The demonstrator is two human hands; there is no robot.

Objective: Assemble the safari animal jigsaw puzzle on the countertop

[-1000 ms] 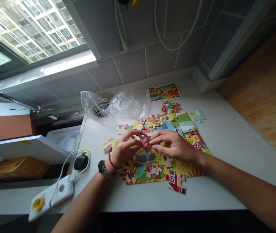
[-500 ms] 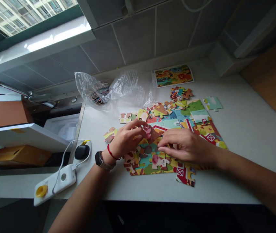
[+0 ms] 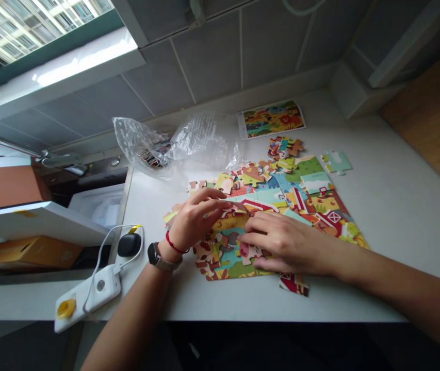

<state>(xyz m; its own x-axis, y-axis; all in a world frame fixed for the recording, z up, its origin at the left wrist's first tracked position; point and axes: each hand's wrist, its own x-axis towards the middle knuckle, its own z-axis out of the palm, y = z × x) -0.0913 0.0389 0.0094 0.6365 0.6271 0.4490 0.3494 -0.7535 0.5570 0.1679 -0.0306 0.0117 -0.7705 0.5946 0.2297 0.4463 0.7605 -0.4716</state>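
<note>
A jigsaw puzzle, partly put together in bright farm colours, lies on the white counter with loose pieces on top. My left hand, wearing a watch and a red cord, pinches a puzzle piece just above the puzzle's left half. Over the lower middle rests my right hand, palm down, its fingers bent and apart on the pieces. Its fingertips are by a piece with a pink-snouted cow, which it partly covers. A red barn piece sticks out below that hand.
A clear plastic bag with things inside lies behind the puzzle, near a picture card. A pale blue piece lies apart at the right. On the left are a power strip and a sink holding boxes.
My left hand has tilted the held piece flatter. My right hand has shifted left, and its fingers have spread from a pinch over the cow piece. The view has shifted slightly.
</note>
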